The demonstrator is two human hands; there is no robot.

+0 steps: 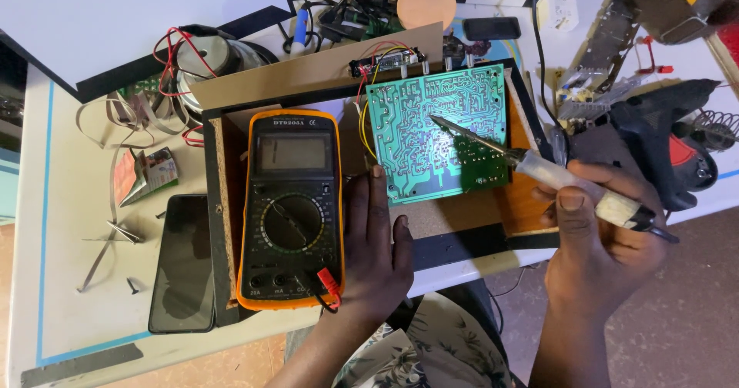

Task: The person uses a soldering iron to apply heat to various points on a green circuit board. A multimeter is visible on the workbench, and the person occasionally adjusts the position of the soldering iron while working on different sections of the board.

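We find the table (pixel 46 203) carrying a wooden box (pixel 223 203). In it lie an orange meter (pixel 291 203) at left and a green board (pixel 431 126) at right, copper side up. Our left hand (pixel 373 242) rests flat and open, fingertips touching the board's near-left corner, holding nothing. Our right hand (pixel 596 234) is closed round the iron (pixel 531 161), tip on the board's middle. We judge soldering is in hand; next calls for a steady tip.
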